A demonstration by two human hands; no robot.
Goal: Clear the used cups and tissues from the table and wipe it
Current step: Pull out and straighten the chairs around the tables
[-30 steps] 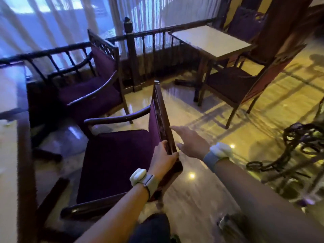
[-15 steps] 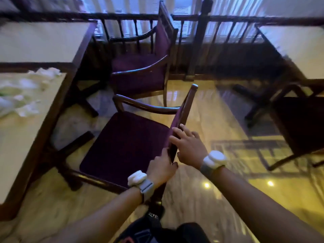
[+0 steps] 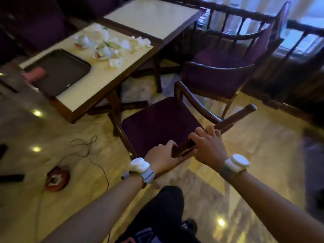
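Left hand (image 3: 163, 155) and right hand (image 3: 208, 146) both grip the top rail of the purple-seated dark wooden armchair (image 3: 161, 123), seemingly to shift it for access; next they must let go and reach to eleven o'clock, where crumpled white tissues (image 3: 122, 43) and white cups (image 3: 85, 40) litter the cream-topped wooden table (image 3: 98, 81).

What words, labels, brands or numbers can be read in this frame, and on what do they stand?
No text can be read in this frame.
White marks on the dark clothing at the bottom edge: too blurred to read.
White pattern on the red round object on the floor: no letters legible.
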